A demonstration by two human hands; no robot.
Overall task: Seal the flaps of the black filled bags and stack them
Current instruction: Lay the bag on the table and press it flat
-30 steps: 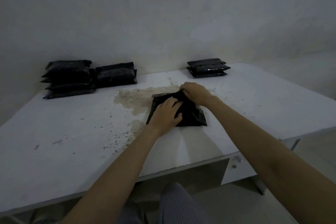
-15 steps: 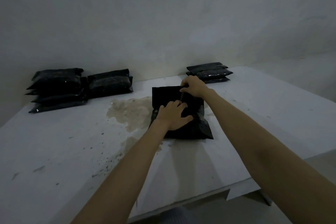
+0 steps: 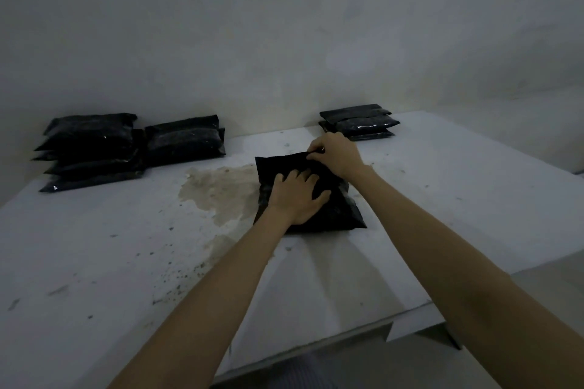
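1. The right hand (image 3: 336,153) has its grip pinched on the far top edge of the black bag (image 3: 308,193), finger and thumb closed on the flap (image 3: 284,161) at its right end. I judge this pinch is there to press or pull along the sealing strip; the strip itself is too dark to make out.

2. The left hand (image 3: 295,197) lies flat on the middle of the same bag, fingers spread and straight, grip apart and closing on nothing. It seems placed to pin the filled body down so the flap can be worked without the bag sliding.

3. The bag sits on the white desk (image 3: 442,199) just in front of the person, its near corners splayed and its middle bulging with contents. It lies right beside a brownish stain (image 3: 218,189) with dark specks trailing toward the near edge.

4. Further out, at the far right of the desk, a low stack of bags (image 3: 358,121) rests against the wall. At the far left stands a taller pile (image 3: 88,151), with a shorter pile (image 3: 186,139) touching it on its right.

5. Which of these groups is sealed I cannot tell from here. I would guess the bag in hand goes onto one of them once its flap is closed, so the sealing step looks under way and the stacking not yet done for this one.
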